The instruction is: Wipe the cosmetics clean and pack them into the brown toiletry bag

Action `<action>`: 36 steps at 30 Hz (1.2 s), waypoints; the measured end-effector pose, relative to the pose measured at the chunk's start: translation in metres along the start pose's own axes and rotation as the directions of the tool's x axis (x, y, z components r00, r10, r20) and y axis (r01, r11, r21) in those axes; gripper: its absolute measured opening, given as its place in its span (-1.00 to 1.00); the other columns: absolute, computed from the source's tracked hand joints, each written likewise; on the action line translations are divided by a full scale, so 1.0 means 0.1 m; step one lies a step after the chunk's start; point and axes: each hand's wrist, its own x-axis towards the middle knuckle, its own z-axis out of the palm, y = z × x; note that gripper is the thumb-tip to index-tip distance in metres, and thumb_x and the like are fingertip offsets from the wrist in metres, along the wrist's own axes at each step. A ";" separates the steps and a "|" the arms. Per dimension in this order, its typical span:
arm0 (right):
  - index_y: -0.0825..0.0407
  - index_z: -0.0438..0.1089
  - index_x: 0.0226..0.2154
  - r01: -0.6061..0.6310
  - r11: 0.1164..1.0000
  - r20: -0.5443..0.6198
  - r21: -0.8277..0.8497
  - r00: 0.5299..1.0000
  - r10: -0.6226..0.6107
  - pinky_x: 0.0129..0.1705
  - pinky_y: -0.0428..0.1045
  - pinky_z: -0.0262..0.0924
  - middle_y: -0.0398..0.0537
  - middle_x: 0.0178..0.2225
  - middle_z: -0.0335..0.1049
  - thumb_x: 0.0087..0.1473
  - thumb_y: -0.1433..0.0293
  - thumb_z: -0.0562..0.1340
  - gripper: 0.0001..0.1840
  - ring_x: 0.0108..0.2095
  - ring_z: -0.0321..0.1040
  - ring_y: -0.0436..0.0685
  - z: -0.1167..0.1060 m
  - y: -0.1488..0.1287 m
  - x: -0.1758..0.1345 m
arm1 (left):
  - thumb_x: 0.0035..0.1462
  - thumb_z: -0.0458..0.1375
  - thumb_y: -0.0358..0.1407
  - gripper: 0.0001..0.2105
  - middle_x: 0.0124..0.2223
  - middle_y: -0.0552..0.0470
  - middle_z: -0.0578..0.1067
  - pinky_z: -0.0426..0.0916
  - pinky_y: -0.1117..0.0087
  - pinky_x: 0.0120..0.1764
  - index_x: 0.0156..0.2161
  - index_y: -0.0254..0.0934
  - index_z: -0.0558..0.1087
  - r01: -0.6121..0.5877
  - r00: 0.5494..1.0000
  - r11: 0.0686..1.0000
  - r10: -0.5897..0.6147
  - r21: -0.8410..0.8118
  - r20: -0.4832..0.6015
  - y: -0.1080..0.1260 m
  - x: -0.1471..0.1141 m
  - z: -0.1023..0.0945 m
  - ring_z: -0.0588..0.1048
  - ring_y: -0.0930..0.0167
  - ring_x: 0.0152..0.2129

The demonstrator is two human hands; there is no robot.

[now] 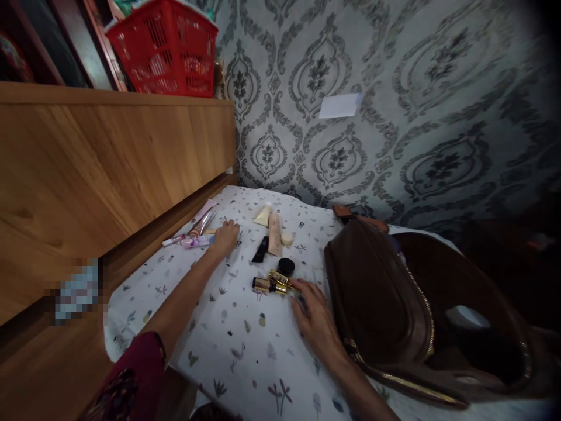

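Observation:
My left hand rests on the patterned cloth with its fingers curled down, beside a lilac tube and a pink tube. What lies under those fingers is hidden. My right hand lies low over the cloth, thumb and forefinger apart, its fingertips at the end of a gold tube. Another gold-and-black tube lies against that one. Just behind them sits a round black pot. Farther back are a black tube, a beige tube, a cream tube and a small cream jar.
An open brown zippered bag stands at the right, with a pale object inside. Along the left runs a wooden cabinet, bearing a red basket. The patterned wall closes off the back.

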 end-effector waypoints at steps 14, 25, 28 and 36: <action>0.02 0.35 0.03 0.004 1.000 -0.006 0.009 1.000 -0.004 0.13 0.22 0.22 0.10 -0.01 0.35 0.17 0.38 0.07 -0.62 0.06 0.28 0.26 0.00 -0.03 0.00 | 0.25 0.02 -0.36 -0.63 0.10 -0.02 0.50 0.34 0.30 0.07 0.14 -0.15 0.37 -0.352 0.912 0.846 0.407 -0.400 0.058 0.17 -0.87 -0.12 0.45 0.31 0.04; -0.01 0.36 0.05 0.001 1.000 -0.029 -0.028 1.000 -0.001 0.15 0.29 0.21 0.11 0.04 0.34 0.11 0.45 0.11 -0.57 0.10 0.26 0.29 -0.03 -0.09 0.00 | 0.15 -0.04 -0.44 -0.64 -0.16 -0.05 0.50 0.36 0.25 -0.04 -0.02 -0.25 0.49 -0.207 0.969 0.886 0.128 -0.414 -0.211 -0.32 -1.02 0.01 0.45 0.28 -0.13; 0.00 0.37 0.04 0.016 0.999 -0.067 -0.042 0.998 -0.019 0.15 0.29 0.22 0.13 0.06 0.31 0.15 0.46 0.10 -0.60 0.12 0.24 0.29 -0.04 -0.16 -0.02 | 0.23 0.03 -0.27 -0.69 -0.03 -0.10 0.43 0.38 0.24 -0.12 0.03 -0.19 0.47 -0.255 0.963 0.945 0.228 -0.203 -0.145 -0.21 -1.06 -0.01 0.37 0.19 -0.04; 0.01 0.31 0.09 0.175 0.984 -0.084 0.030 0.982 -0.172 0.20 0.23 0.19 0.15 0.11 0.29 0.19 0.53 0.08 -0.58 0.17 0.19 0.22 -0.07 -0.64 -0.11 | 0.29 -0.02 -0.11 -0.75 -0.13 -0.01 0.51 0.36 0.28 -0.11 -0.14 -0.20 0.42 -0.360 0.933 0.877 0.330 -0.318 -0.146 -0.25 -1.11 -0.04 0.43 0.26 -0.13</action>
